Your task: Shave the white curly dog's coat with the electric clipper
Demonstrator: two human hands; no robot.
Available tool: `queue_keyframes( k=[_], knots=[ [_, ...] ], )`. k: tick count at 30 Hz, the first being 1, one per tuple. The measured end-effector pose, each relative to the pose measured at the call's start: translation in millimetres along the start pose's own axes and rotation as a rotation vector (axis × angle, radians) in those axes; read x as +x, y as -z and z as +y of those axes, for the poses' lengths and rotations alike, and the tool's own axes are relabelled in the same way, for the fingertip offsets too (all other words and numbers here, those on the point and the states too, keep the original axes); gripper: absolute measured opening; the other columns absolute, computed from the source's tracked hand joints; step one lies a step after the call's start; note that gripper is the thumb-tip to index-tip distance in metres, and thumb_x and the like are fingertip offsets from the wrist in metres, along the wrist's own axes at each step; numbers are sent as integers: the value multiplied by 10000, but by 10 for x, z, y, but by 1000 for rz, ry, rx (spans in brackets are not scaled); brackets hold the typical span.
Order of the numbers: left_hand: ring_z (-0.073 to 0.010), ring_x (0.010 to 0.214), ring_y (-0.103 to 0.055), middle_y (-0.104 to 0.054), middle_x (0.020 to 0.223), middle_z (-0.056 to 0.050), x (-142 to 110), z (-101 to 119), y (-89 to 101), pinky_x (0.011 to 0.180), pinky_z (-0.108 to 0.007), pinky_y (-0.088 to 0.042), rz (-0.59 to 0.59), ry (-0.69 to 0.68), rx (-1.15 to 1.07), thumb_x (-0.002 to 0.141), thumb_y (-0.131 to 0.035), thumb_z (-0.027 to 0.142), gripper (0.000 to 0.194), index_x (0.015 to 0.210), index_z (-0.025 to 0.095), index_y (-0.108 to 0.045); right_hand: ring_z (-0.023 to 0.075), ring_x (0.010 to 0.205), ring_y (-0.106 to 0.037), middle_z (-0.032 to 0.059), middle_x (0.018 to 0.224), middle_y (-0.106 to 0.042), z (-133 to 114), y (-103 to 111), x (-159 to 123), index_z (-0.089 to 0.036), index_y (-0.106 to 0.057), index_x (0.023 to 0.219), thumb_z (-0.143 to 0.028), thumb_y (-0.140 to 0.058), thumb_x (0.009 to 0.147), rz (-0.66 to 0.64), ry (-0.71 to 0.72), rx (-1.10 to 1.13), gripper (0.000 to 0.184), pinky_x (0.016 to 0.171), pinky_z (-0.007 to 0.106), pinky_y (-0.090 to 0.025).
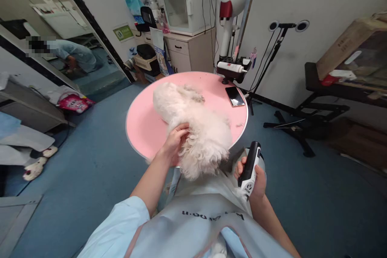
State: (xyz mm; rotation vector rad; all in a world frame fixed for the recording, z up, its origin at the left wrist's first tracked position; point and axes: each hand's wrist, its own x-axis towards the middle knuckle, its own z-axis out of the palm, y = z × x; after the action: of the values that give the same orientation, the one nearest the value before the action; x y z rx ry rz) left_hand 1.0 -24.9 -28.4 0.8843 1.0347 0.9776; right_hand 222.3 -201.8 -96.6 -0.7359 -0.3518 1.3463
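A small white fluffy dog [193,121] lies on a round pink grooming table [142,125], its near end hanging over the table's front edge. My left hand [174,142] is pressed into the dog's curly fur on its near left side, fingers curled in the coat. My right hand [253,177] holds a black-and-white electric clipper [250,168] upright, just right of the dog and below the table edge, apart from the fur. I wear a light blue apron.
A black phone [235,96] lies on the table's far right, beside a tool tray [233,68] on a stand. A white dryer cabinet [179,2] stands behind. A black bench [326,88] is at right. A mirror [60,44] at left reflects a bent-over person.
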Motion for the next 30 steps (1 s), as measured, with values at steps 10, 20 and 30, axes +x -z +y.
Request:
queue_keyframes(
  k=[10, 20, 30],
  knots=[
    [-210, 872, -662, -728, 921, -61, -233, -361, 144, 827, -322, -520, 56, -223, 301, 589, -791, 272, 362, 902, 130, -677, 93, 468, -458, -26, 594, -555, -1, -13, 15, -228, -619, 829, -551, -753, 654, 27, -47, 36, 391, 446, 207, -421],
    [-337, 1025, -680, -739, 856, -127, -262, -361, 106, 899, -482, -568, -58, -130, 299, 665, -715, 537, 413, 784, 142, -687, 99, 491, -487, -15, 603, -579, 68, -30, 34, -226, -634, 852, -539, -735, 682, 43, -76, 61, 370, 452, 198, -418],
    [-225, 687, -664, -709, 733, -74, -206, 467, 1274, 723, -419, -565, 176, -262, 768, 664, -696, 396, 212, 751, 206, -660, 109, 486, -473, -19, 594, -557, 52, 29, 47, -224, -621, 847, -543, -717, 700, 45, -85, 52, 364, 448, 216, -415]
  ],
)
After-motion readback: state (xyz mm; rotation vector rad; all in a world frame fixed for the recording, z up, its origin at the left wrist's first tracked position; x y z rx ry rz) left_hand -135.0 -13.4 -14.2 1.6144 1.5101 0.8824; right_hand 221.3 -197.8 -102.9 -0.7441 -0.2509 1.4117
